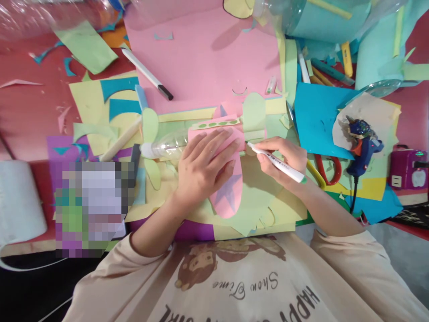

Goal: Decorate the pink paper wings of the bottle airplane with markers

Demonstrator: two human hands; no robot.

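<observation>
A plastic bottle airplane lies sideways on paper sheets, wrapped in pink paper and with a green paper propeller by its cap. Pink wings with purple stars stick out, and green ovals run along a strip on top. My left hand is laid over the pink wrap, fingers curved round the body. In my right hand is a white marker with a green end, pinched between thumb and fingers. Its tip is at the right end of the body, near the green tail piece; whether it touches is unclear.
A blue glue gun lies on scrap paper at right, near red-handled scissors and a purple socket block. Another marker rests on the pink sheet. Large bottles stand at the back right; paper scraps surround everything.
</observation>
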